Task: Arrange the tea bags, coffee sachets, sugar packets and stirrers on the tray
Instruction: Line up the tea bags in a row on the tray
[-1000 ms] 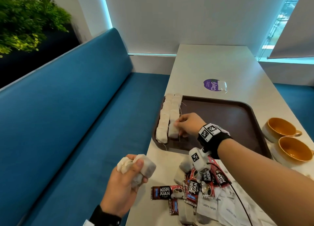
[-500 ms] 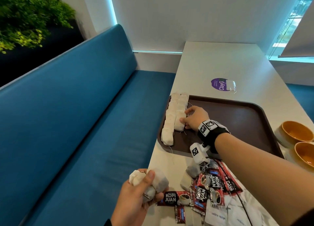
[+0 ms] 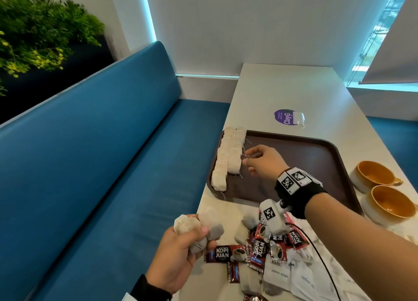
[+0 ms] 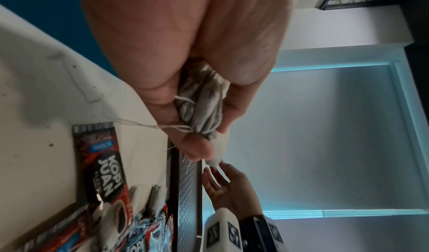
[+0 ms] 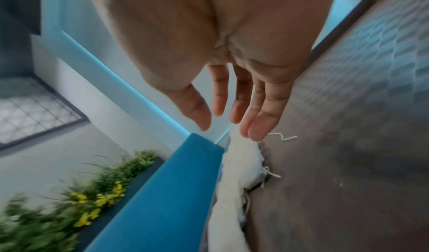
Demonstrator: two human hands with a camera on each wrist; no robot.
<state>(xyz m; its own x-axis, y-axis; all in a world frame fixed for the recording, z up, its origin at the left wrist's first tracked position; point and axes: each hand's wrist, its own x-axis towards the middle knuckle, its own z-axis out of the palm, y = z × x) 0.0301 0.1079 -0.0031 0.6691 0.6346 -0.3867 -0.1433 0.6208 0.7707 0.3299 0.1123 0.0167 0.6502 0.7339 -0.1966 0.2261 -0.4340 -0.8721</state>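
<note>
Two rows of white tea bags (image 3: 227,156) lie along the left side of the brown tray (image 3: 305,149). My right hand (image 3: 245,158) hovers just right of them, fingers straight and empty; in the right wrist view the fingertips (image 5: 257,127) are just above the tea bags (image 5: 241,158). My left hand (image 3: 194,235) grips a bunch of tea bags (image 3: 187,224) over the table's near left edge; the left wrist view shows the bunch (image 4: 202,101) squeezed in the fist. Red coffee sachets (image 3: 226,253) and white sugar packets (image 3: 280,276) lie heaped on the table below the tray.
Two orange cups (image 3: 375,174) stand to the right of the tray. A purple sticker (image 3: 283,117) with one tea bag (image 3: 298,118) beside it lies beyond the tray. A blue bench (image 3: 101,165) runs along the table's left edge.
My right hand has let go of the tea bag it set in the second row and lifted slightly right with fingers spread. The left hand stays clenched on its bunch.
</note>
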